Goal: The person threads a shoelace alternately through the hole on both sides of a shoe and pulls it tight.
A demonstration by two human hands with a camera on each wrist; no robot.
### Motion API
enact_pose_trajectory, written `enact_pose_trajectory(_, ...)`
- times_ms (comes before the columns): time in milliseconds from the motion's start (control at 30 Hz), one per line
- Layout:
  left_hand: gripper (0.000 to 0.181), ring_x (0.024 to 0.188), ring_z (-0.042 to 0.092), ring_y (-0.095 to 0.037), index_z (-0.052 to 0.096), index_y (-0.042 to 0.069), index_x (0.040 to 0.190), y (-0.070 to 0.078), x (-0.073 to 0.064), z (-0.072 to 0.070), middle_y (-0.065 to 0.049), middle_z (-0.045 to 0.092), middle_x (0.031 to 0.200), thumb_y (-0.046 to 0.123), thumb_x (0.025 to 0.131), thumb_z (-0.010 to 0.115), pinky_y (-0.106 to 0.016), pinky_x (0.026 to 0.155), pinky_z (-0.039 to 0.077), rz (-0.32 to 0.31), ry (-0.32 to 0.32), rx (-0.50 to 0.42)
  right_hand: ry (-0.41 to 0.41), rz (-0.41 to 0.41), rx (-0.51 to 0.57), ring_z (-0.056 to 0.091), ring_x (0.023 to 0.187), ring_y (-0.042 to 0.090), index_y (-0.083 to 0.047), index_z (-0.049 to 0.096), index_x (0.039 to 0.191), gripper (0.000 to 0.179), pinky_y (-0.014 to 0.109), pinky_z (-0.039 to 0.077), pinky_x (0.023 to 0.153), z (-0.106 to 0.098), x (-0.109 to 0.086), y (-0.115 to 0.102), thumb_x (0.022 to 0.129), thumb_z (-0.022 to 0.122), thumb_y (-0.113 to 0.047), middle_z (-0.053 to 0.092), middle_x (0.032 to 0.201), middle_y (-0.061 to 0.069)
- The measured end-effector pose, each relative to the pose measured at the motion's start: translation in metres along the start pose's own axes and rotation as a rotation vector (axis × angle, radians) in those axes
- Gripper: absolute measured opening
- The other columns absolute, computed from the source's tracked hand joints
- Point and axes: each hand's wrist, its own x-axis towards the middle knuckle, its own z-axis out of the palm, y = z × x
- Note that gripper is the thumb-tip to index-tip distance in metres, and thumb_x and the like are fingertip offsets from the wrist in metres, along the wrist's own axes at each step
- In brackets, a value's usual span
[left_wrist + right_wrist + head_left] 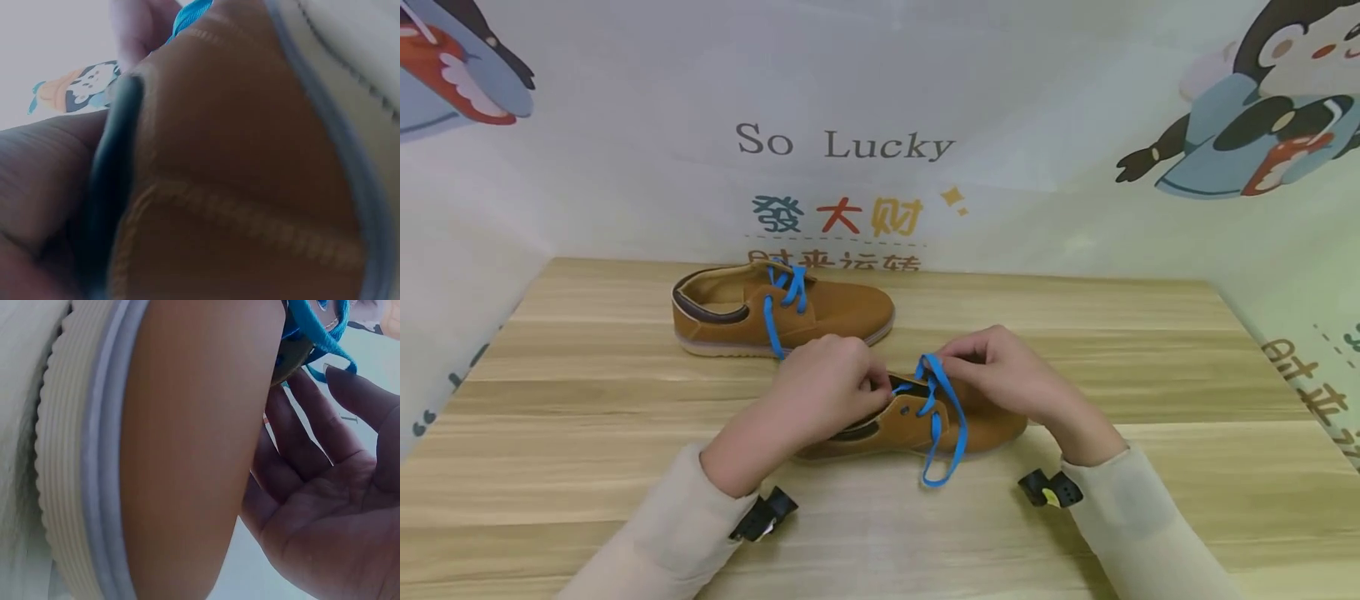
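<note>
A brown shoe (992, 421) with a dark collar lies on the table, its toe to the right. Its blue shoelace (958, 417) runs through the front eyelets and hangs in a long loop over the near side. My left hand (823, 387) reaches into the shoe's opening, thumb and forefinger pinched at a blue bit of lace by the tongue. The left wrist view shows the collar hiding part of that hand. My right hand (1011, 375) pinches the lace above the eyelets, thumb on the near side and the other fingers behind, as the right wrist view (319, 487) shows.
A second brown shoe (850, 312) with blue laces stands behind, toe to the right, close to my left hand. The wooden table (1150, 350) ends at a printed backdrop (1037, 208). Small black cameras (763, 515) are strapped at both wrists.
</note>
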Motion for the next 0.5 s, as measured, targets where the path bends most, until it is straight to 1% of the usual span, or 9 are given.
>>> enact_pose_trajectory(100, 0.014, 0.058, 0.055, -0.006, 0.078, 0.019, 0.076, -0.002, -0.005, -0.007, 0.012, 0.066, 0.062, 0.017, 0.089, 0.074, -0.026, 0.054, 0.044, 0.026, 0.002, 0.059, -0.003, -0.015, -0.024, 0.067, 0.102, 0.013, -0.014, 0.08, 0.102, 0.02, 0.036, 0.049, 0.099, -0.001, -0.001, 0.0, 0.102, 0.061, -0.022, 0.078, 0.099, 0.0)
enact_pose_trajectory(267, 0.014, 0.059, 0.055, -0.006, 0.078, 0.02, 0.076, -0.005, -0.015, -0.019, 0.012, 0.064, 0.062, 0.017, 0.09, 0.074, -0.027, 0.053, 0.043, 0.038, 0.035, 0.129, 0.004, -0.02, -0.058, 0.066, 0.098, 0.012, -0.016, 0.081, 0.097, 0.021, 0.033, 0.05, 0.093, -0.001, 0.0, -0.002, 0.101, 0.063, -0.026, 0.078, 0.097, -0.002)
enact_pose_trajectory(433, 0.013, 0.057, 0.053, -0.005, 0.076, 0.021, 0.078, -0.009, -0.024, -0.027, 0.013, 0.059, 0.057, 0.019, 0.091, 0.073, -0.027, 0.053, 0.043, 0.037, 0.061, 0.13, 0.006, -0.006, -0.062, 0.067, 0.102, 0.012, -0.017, 0.081, 0.101, 0.02, 0.034, 0.05, 0.097, -0.001, -0.001, -0.002, 0.1, 0.064, -0.027, 0.078, 0.101, -0.002)
enact_pose_trajectory(500, 0.013, 0.056, 0.051, -0.004, 0.076, 0.02, 0.078, -0.012, -0.027, -0.028, 0.014, 0.056, 0.055, 0.018, 0.09, 0.073, -0.027, 0.054, 0.044, 0.042, 0.09, 0.122, 0.005, -0.001, -0.059, 0.067, 0.106, 0.012, -0.017, 0.08, 0.103, 0.02, 0.037, 0.049, 0.1, -0.001, -0.001, -0.002, 0.101, 0.063, -0.026, 0.078, 0.104, -0.002)
